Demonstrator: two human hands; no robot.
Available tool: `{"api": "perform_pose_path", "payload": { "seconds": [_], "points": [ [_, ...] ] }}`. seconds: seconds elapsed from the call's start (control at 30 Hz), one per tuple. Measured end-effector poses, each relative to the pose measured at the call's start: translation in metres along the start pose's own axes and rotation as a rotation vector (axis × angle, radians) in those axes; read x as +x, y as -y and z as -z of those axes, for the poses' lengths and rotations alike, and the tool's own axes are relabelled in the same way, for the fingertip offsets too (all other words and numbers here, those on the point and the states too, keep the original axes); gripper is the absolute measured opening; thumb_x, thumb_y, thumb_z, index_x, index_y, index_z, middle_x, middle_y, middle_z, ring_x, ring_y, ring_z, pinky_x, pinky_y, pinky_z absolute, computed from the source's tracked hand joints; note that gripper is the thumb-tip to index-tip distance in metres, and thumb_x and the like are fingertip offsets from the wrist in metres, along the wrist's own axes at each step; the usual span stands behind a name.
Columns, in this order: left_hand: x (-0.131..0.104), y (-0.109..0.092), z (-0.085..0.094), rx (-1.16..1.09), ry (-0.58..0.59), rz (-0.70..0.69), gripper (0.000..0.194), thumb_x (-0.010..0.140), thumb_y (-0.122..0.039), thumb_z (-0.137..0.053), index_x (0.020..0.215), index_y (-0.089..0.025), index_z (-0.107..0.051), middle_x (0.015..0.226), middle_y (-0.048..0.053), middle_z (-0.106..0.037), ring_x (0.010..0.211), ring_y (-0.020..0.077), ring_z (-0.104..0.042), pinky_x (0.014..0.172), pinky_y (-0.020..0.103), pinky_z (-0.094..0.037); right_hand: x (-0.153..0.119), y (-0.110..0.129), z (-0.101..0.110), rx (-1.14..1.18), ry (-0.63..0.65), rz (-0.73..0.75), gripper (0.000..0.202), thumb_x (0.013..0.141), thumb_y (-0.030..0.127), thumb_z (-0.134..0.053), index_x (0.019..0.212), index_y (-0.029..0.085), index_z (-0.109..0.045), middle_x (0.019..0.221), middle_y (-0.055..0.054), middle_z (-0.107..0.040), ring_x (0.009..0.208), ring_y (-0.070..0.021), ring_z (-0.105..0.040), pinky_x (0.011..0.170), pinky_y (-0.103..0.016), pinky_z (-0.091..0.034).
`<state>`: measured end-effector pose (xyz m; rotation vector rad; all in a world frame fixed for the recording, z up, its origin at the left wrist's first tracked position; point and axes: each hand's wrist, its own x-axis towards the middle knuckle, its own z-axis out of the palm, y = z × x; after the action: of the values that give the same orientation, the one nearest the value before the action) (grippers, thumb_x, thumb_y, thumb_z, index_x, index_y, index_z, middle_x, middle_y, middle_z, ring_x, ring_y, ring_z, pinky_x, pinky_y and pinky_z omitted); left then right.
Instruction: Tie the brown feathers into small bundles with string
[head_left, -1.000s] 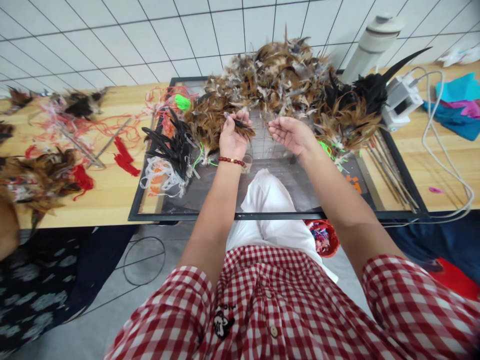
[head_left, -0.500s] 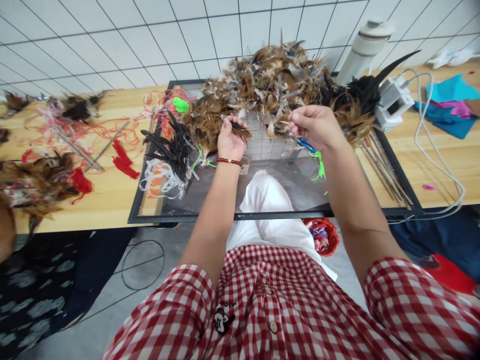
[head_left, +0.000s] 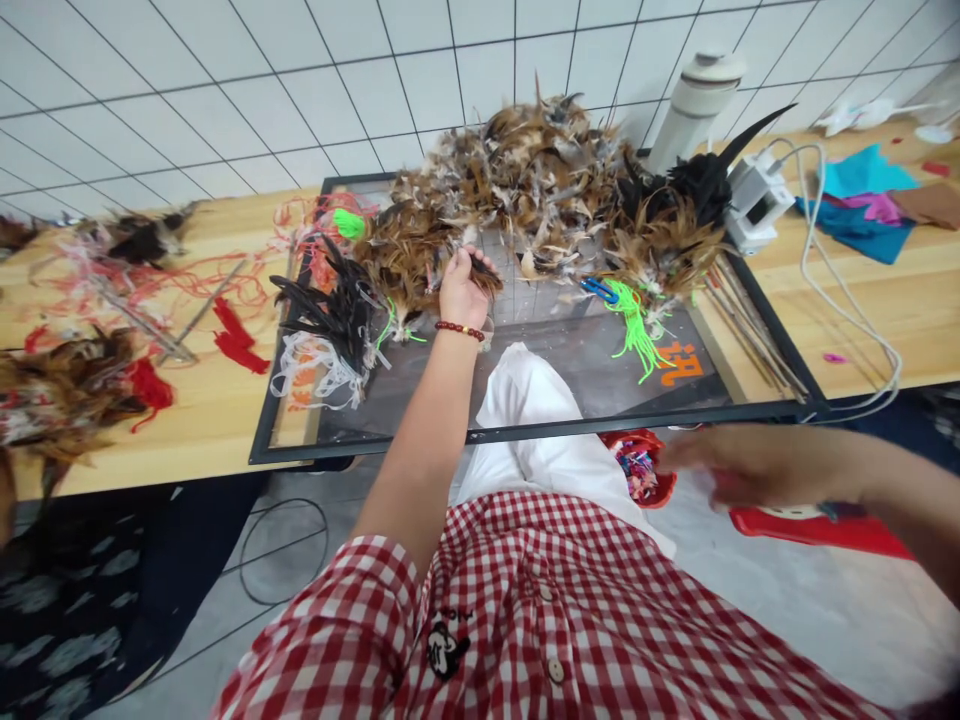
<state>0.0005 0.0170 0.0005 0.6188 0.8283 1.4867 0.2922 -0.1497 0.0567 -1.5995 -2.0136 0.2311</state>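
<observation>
Above the black-framed glass panel (head_left: 622, 388), the left hand (head_left: 465, 290) curls its fingers closely around one small brown feather bundle (head_left: 487, 275), long axis slanting, tips pointing rightward and toward the wearer. One oblong blue tool (head_left: 600, 290) lies on the panel. Off its near edge hovers the right hand (head_left: 772, 468), too blurred to tell whether it grips anything.

On the desk (head_left: 217, 425) lies a framed panel (head_left: 611, 390), the feather heap (head_left: 540, 170) across its back part and a bottle (head_left: 694, 110) behind the heap's right end. Rods (head_left: 754, 325) lie along the panel's right side, cloth scraps (head_left: 847, 235) farther right. Left of it lie tangled string (head_left: 199, 285) and, nearer, a feather bunch (head_left: 82, 385). A basket (head_left: 667, 490) sits below the desk's near edge.
</observation>
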Motion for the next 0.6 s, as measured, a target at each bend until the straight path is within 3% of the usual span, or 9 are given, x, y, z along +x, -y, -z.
{"api": "perform_pose_path", "payload": {
  "seconds": [0.2, 0.4, 0.6],
  "points": [
    [-0.012, -0.002, -0.010, 0.005, 0.008, 0.054, 0.028, 0.095, -0.047, -0.069, 0.084, -0.021, -0.063, 0.076, -0.001, -0.066, 0.078, 0.0103, -0.069, 0.078, 0.024, -0.058, 0.067, 0.015, -0.019, -0.339, 0.196, 0.158, 0.027, 0.089, 0.025, -0.056, 0.097, 0.019, -0.081, 0.090, -0.014, -0.075, 0.095, -0.0266, -0.066, 0.079, -0.039, -0.044],
    [-0.018, -0.004, -0.019, 0.026, 0.039, 0.070, 0.027, 0.096, -0.043, -0.067, 0.083, -0.021, -0.062, 0.071, -0.002, -0.065, 0.072, 0.0090, -0.067, 0.074, 0.022, -0.058, 0.095, 0.017, -0.049, -0.658, 0.391, 0.243, 0.031, 0.089, 0.017, -0.050, 0.096, 0.010, -0.079, 0.105, -0.021, -0.076, 0.096, -0.0315, -0.067, 0.077, -0.040, -0.041],
    [-0.024, -0.001, -0.024, 0.097, 0.062, 0.075, 0.027, 0.091, -0.041, -0.074, 0.080, -0.019, -0.062, 0.073, -0.002, -0.067, 0.071, 0.0086, -0.068, 0.072, 0.022, -0.055, 0.116, 0.028, -0.064, -0.441, 0.260, 0.162, 0.031, 0.091, 0.022, -0.051, 0.106, 0.015, -0.077, 0.098, -0.016, -0.078, 0.086, -0.0276, -0.067, 0.076, -0.036, -0.042]
  ]
}}
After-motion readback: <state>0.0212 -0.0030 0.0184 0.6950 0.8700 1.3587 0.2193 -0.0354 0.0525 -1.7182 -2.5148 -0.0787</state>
